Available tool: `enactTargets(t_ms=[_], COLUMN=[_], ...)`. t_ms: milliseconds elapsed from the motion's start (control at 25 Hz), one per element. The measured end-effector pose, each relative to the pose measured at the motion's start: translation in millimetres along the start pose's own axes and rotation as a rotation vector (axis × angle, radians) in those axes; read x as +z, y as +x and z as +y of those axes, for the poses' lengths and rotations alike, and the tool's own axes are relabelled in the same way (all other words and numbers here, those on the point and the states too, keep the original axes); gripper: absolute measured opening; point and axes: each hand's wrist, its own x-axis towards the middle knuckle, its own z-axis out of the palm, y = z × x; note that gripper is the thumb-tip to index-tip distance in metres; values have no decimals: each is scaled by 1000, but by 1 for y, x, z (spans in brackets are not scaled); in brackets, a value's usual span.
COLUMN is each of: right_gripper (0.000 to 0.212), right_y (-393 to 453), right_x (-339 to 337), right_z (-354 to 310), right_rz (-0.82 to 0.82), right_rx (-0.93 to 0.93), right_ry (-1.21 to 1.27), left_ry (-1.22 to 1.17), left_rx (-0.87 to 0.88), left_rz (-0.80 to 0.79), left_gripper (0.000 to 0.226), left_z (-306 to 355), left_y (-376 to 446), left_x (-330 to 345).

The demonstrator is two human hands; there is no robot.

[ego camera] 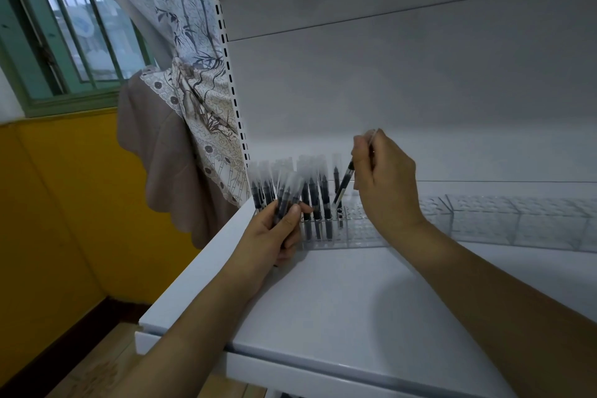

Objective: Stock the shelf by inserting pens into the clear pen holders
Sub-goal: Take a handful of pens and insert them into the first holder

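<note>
Pens [318, 200] upright in clear holder [361, 231]

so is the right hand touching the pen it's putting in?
Touching. Head view: right hand pinches the single pen, tilted, its lower end at the clear pen holder.

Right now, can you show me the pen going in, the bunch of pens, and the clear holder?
single pen [345, 183], head view, dark barrel.
bunch of pens [284, 195], head view, middle of barrels.
clear holder [484, 223], head view, front wall.
</note>
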Motion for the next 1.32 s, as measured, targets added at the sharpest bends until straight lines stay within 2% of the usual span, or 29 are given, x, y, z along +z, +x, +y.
enactTargets(t_ms=[200, 320, 400, 520, 600, 680, 800, 920, 1000, 1120, 1200, 1240, 1320], right_gripper=[33, 35, 38, 50, 48, 48, 47, 34, 26, 20, 22, 23, 23], right_y=[3, 0, -1, 2, 2, 0, -7, -12, -13, -1, 7, 8, 4], right_x=[2, 8, 11, 5, 0, 0, 9, 17, 15, 1, -7, -8, -5], right_z=[10, 16, 18, 11, -1, -14, -25, -24, -26, -24, -14, -9, 0], right_rz=[-131, -346, -425, -270, -127, -121, -301, -451, -393, -46, 134, 150, 82], right_rx=[-31, -66, -48, 10, 45, -2, -57, -47, 9, 203, 206, 182, 118], right_ry=[-97, -332, -483, -583, -471, -388, -403, -176, 42, 357, 320, 255, 101], left_ry=[-66, -77, -69, -68, -53, -28, -15, -5, -7, 46, 143, 173, 178], left_rx=[-54, -73, -69, -19, 33, 69, 87, 116, 111, 75, 85, 88, 72], left_rz=[-19, -22, -23, -22, -9, 6, -7, -71, -81, -38, -19, -20, -22], left_gripper=[38, 33, 31, 31, 32, 32, 33, 28, 29, 33, 33, 31, 26], left_z=[1, 3, 3, 3, 3, 3, 3, 5, 5, 3, -2, -3, -5], left_y=[1, 1, 1, -1, -2, -3, -2, -3, -4, -3, 0, 1, 2], left_x=[0, 0, 0, 1, 1, 2, 6, 8, 8, 7, 4, 3, 2])
